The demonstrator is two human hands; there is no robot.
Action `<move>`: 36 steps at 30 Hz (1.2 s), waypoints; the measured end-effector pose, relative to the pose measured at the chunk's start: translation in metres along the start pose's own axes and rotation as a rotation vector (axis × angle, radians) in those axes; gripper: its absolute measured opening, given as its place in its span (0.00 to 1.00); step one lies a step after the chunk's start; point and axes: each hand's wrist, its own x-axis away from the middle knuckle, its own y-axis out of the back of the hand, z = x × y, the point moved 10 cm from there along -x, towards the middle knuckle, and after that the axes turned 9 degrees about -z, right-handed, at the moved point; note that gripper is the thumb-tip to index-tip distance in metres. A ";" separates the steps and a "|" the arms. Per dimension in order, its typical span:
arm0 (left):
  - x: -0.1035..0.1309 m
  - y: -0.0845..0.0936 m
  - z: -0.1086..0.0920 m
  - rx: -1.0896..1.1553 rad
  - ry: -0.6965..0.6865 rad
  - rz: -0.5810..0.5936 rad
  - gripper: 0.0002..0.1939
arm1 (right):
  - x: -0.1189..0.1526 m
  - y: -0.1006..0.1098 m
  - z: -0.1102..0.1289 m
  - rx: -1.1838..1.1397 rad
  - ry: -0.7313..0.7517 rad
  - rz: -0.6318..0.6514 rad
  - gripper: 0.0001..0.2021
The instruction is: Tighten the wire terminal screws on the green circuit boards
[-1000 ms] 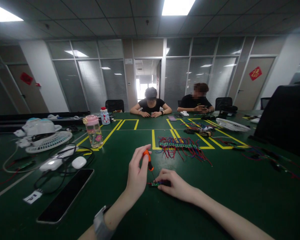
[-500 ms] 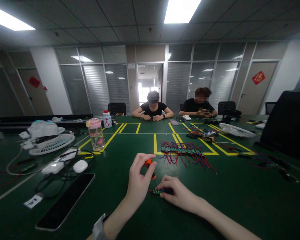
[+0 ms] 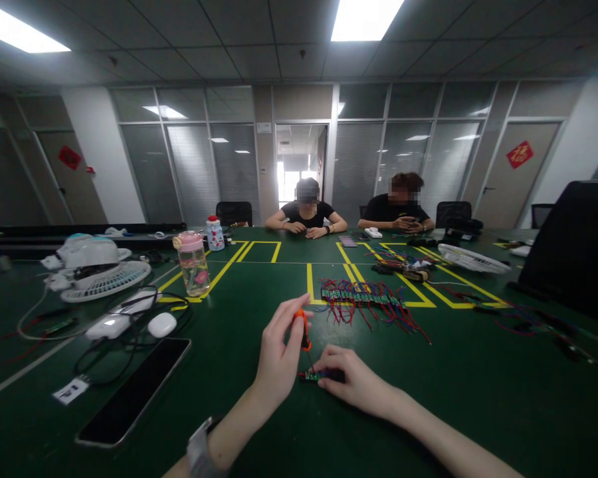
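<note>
An orange and black screwdriver (image 3: 303, 332) is held tilted in my left hand (image 3: 278, 352), its handle between thumb and fingers. The thin shaft points down to a small green circuit board (image 3: 311, 376) on the green table (image 3: 259, 445). My right hand (image 3: 356, 380) pinches the right end of that board and holds it against the table. A short red wire shows at the board's left end. Beyond my hands lies a row of green boards (image 3: 361, 297) with red and blue wires spreading from both sides.
A black phone (image 3: 137, 392), white case (image 3: 162, 324), power strip (image 3: 112, 322), cables, pink-lidded bottle (image 3: 194, 269) and white fan (image 3: 107, 282) stand at the left. Two people (image 3: 306, 212) sit across the table. A black monitor (image 3: 573, 252) is at the right.
The fingers of my left hand have turned and closed in around the screwdriver handle. My right hand stays at the board, and the camera view has shifted slightly.
</note>
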 end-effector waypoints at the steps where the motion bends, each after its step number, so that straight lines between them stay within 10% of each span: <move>1: 0.000 -0.001 0.001 0.015 0.011 0.007 0.17 | 0.000 0.000 0.000 0.008 -0.002 0.001 0.13; 36: -0.004 0.006 -0.002 -0.074 0.002 -0.051 0.15 | 0.000 0.001 0.004 0.025 0.013 0.013 0.12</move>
